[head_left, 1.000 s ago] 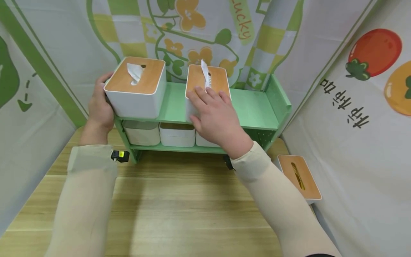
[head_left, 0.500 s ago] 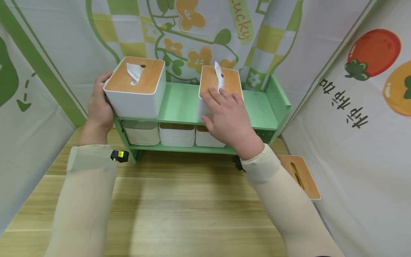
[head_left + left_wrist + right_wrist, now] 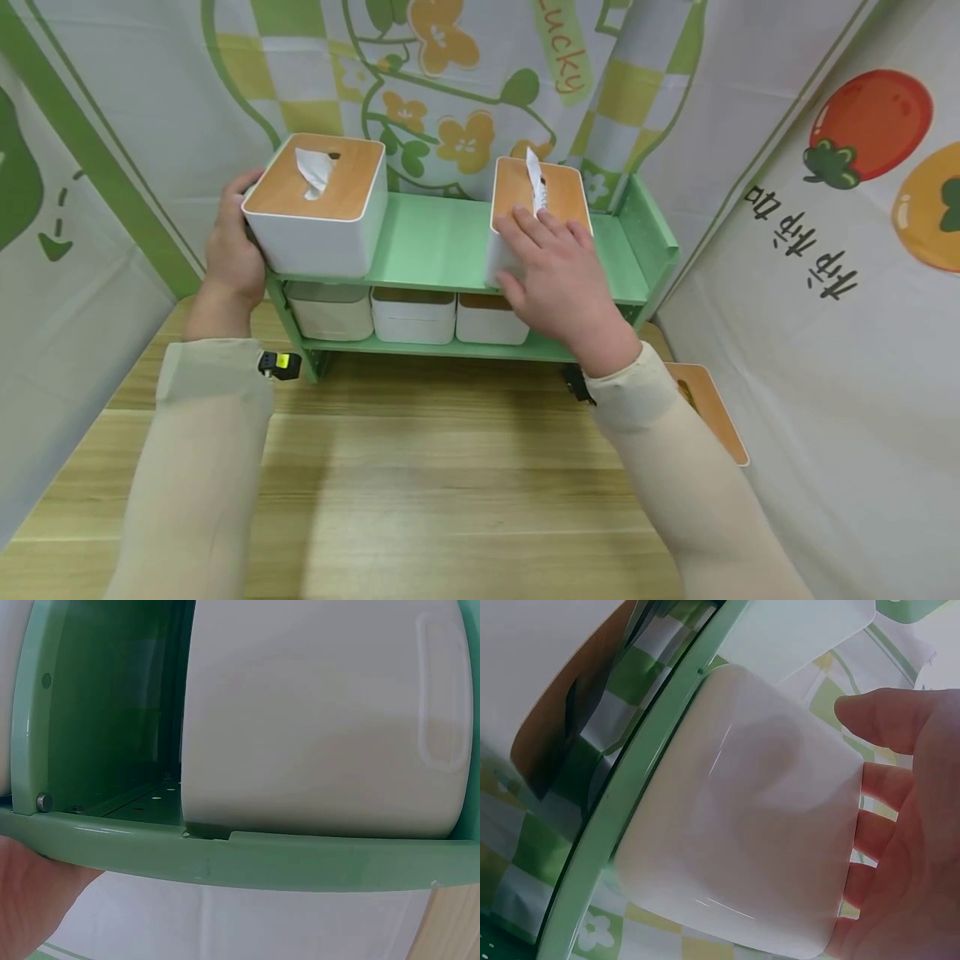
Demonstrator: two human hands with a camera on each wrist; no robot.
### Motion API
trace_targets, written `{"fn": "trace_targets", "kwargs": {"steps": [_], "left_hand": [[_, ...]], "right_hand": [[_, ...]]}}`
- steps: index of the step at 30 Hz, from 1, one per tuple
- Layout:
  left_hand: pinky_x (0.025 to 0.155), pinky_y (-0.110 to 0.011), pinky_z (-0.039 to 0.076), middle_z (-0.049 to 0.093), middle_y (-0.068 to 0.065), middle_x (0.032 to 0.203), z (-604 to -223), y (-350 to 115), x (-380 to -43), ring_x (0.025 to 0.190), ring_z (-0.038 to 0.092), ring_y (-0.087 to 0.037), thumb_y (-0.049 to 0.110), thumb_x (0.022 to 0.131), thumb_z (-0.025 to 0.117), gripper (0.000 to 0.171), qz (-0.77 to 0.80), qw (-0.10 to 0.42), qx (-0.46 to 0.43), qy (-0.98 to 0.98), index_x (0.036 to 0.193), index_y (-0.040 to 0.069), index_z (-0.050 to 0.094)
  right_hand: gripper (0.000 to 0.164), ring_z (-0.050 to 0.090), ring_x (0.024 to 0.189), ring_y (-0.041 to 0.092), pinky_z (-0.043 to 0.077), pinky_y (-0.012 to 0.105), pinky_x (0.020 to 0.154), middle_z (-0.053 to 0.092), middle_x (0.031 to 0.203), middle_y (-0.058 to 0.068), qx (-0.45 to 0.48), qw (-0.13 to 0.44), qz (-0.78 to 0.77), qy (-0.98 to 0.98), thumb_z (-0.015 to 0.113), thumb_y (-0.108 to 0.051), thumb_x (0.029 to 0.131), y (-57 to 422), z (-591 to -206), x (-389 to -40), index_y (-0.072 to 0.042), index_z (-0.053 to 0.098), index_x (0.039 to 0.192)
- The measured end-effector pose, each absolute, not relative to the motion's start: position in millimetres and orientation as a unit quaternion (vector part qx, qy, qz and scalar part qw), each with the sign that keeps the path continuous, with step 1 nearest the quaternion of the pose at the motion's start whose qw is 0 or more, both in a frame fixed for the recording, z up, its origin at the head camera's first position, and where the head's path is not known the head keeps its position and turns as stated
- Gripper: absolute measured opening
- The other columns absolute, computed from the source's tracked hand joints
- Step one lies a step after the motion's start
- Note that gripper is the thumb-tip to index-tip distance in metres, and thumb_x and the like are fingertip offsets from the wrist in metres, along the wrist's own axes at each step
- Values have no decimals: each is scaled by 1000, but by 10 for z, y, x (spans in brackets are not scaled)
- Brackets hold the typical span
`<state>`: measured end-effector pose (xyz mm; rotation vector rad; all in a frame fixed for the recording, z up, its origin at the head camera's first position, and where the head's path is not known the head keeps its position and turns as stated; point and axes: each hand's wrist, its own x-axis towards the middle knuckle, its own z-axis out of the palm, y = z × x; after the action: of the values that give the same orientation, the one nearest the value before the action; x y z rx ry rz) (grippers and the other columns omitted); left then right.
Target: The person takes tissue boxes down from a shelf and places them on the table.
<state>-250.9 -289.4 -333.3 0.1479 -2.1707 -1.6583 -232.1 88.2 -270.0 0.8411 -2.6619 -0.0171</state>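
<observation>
At the left end of the green shelf (image 3: 435, 242), the left hand (image 3: 234, 254) lies against its side, beside the wider tissue box (image 3: 315, 207); whether that grip is closed I cannot tell, the fingertips being hidden. Farther right on the top board, straight fingers of the right hand (image 3: 562, 279) rest on the narrower tissue box (image 3: 513, 193), that grip unclamped, thumb apart.

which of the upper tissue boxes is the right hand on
The tissue box further right on the upper shelf: the right hand rests on it. The other box sits far left, by the left hand.
</observation>
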Motion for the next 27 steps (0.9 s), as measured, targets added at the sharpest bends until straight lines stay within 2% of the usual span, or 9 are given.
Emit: {"fn": "trace_targets", "kwargs": {"steps": [8, 12, 16, 20, 27], "left_hand": [[101, -36, 27, 34, 6, 156, -3333, -2900, -2507, 129, 34, -18, 53, 104, 6, 56, -581, 207, 49, -785, 150, 44, 35], [103, -38, 26, 33, 7, 157, -3337, -2909, -2509, 129, 34, -18, 53, 103, 5, 56, -577, 206, 50, -789, 151, 44, 34], [105, -40, 24, 32, 9, 157, -3341, -2917, -2510, 132, 32, -17, 53, 103, 3, 57, -571, 203, 51, -794, 151, 46, 32], [104, -37, 25, 33, 9, 157, -3342, -2920, -2514, 132, 32, -16, 52, 104, 4, 56, -578, 205, 49, -789, 151, 46, 33], [105, -37, 23, 33, 7, 157, -3341, -2906, -2518, 131, 32, -16, 52, 104, 4, 57, -578, 208, 48, -788, 151, 43, 34]], "right_hand": [[61, 31, 142, 35, 19, 55, 111, 36, 157, 8, 298, 177, 0, -938, 57, -40, 99, 952, -2707, -2328, -19, 39, 154], [57, 32, 141, 33, 21, 55, 111, 38, 155, 12, 301, 193, 25, -934, 59, -38, 98, 965, -2708, -2333, -19, 45, 150], [57, 28, 142, 39, 19, 59, 110, 31, 157, 18, 279, 195, 38, -939, 59, -42, 98, 977, -2709, -2341, -23, 45, 150], [63, 23, 141, 49, 17, 61, 110, 27, 159, 18, 255, 164, 11, -953, 55, -48, 99, 985, -2695, -2348, -28, 35, 156], [65, 25, 139, 51, 19, 61, 109, 30, 158, 15, 256, 154, -4, -954, 55, -48, 99, 1018, -2691, -2333, -28, 33, 157]]}}
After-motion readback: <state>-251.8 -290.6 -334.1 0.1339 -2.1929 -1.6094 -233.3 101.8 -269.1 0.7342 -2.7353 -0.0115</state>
